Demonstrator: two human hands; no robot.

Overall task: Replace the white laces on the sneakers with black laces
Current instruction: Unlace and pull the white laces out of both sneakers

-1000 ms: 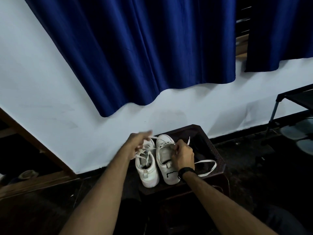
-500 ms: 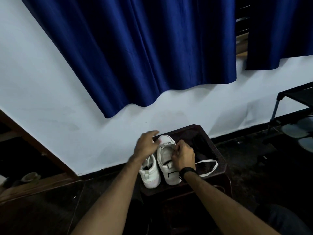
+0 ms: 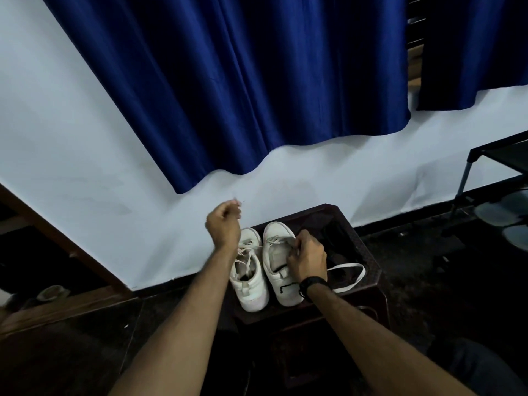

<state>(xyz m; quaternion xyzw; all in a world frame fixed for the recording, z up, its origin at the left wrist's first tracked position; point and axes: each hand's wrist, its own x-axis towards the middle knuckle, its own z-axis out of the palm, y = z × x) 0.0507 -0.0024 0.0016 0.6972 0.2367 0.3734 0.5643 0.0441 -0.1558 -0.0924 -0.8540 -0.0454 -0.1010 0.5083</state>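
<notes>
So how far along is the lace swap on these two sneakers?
Early. A loose white lace lies on the stool, and the right sneaker looks mostly unlaced. The left hand is raised, fingers curled as if pulling lace; the right hand works at the right sneaker. The left sneaker remains white-laced. No black laces fitted yet.

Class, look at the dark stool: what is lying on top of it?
On the dark stool stand two white sneakers side by side, with a loose white lace beside them. The right hand covers part of one sneaker.
</notes>
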